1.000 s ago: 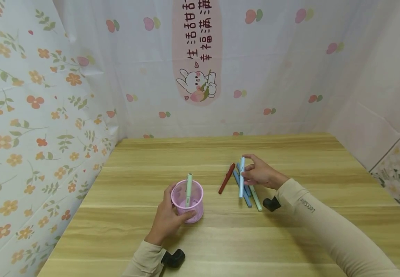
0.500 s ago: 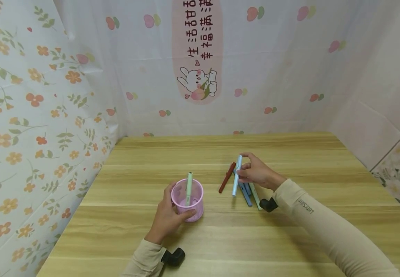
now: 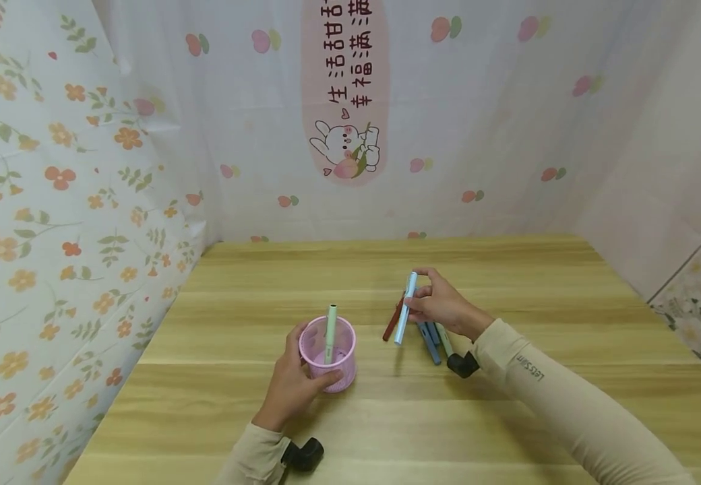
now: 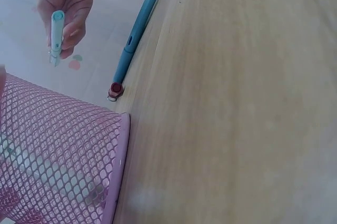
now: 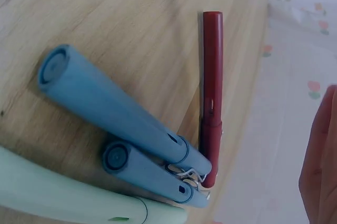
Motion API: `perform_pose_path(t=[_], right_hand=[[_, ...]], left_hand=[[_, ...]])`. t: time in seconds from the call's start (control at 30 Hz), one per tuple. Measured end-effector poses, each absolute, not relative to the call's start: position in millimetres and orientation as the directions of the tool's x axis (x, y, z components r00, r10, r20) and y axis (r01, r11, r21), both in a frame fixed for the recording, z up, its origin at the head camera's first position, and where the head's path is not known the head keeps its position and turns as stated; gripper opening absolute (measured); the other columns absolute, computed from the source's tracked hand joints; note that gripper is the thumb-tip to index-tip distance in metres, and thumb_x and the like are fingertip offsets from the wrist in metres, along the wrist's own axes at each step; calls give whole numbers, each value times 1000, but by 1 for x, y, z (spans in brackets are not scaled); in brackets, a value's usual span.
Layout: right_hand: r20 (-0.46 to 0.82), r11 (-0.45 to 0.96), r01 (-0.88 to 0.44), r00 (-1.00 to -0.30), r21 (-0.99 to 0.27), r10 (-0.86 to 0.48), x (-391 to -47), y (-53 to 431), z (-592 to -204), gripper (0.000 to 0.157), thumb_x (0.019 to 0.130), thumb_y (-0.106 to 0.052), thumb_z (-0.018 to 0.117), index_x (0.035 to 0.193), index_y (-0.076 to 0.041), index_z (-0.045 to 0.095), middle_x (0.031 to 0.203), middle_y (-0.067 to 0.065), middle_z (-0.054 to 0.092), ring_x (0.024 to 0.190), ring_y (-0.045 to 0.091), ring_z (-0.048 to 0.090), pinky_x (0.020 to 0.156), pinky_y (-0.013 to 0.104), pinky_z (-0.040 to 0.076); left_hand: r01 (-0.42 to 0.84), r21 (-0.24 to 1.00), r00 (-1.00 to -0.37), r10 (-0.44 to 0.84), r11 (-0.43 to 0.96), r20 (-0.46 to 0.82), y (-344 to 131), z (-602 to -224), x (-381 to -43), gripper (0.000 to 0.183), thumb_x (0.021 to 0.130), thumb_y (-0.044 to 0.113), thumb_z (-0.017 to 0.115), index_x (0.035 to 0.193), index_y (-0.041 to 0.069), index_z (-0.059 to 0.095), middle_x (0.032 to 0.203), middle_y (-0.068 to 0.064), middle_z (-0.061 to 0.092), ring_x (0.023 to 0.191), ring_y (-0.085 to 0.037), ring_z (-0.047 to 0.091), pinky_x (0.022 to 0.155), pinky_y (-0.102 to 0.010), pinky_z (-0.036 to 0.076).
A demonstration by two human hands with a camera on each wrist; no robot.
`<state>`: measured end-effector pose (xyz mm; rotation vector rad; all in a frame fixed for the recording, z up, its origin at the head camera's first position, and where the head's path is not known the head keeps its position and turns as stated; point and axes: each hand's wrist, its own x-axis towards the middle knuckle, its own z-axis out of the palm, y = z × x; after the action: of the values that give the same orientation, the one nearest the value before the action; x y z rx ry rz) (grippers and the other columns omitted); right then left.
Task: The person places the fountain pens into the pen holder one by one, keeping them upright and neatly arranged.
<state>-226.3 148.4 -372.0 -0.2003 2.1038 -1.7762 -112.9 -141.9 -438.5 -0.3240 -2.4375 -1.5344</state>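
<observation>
My left hand [image 3: 294,387] holds a pink mesh pen cup [image 3: 344,374] on the wooden table, fingers round its side. A light green pen [image 3: 331,333] stands in the cup, leaning slightly. My right hand [image 3: 444,303] pinches a light blue pen [image 3: 406,310] above the table, tilted, to the right of the cup. Under and beside that hand lie a dark red pen [image 5: 212,76], two blue pens [image 5: 116,103] side by side and a light green pen [image 5: 79,192]. In the left wrist view the held pen [image 4: 57,37] points toward the cup mesh [image 4: 52,150].
The wooden table [image 3: 253,276] ends at a white printed curtain [image 3: 484,135] behind and a floral cloth [image 3: 83,222] on the left. Each wrist carries a black camera mount [image 3: 303,455].
My right hand has moved left with the light blue pen, from over the blue pens to over the red one, and the pen tilts more. The left hand and cup stay in place.
</observation>
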Motion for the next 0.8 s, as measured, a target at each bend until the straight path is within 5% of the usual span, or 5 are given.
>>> perform_pose_path(t=[0.8], right_hand=[[-152, 127, 118, -941, -985, -301, -219, 126, -363, 71, 95, 1, 58, 150, -10, 15, 108, 20, 49, 81, 22, 66, 76, 36, 57]], left_hand=[[315, 845, -946, 71, 431, 316, -142, -437, -113, 98, 66, 17, 90, 142, 3, 30, 128, -24, 55, 112, -39, 57, 92, -52, 47]])
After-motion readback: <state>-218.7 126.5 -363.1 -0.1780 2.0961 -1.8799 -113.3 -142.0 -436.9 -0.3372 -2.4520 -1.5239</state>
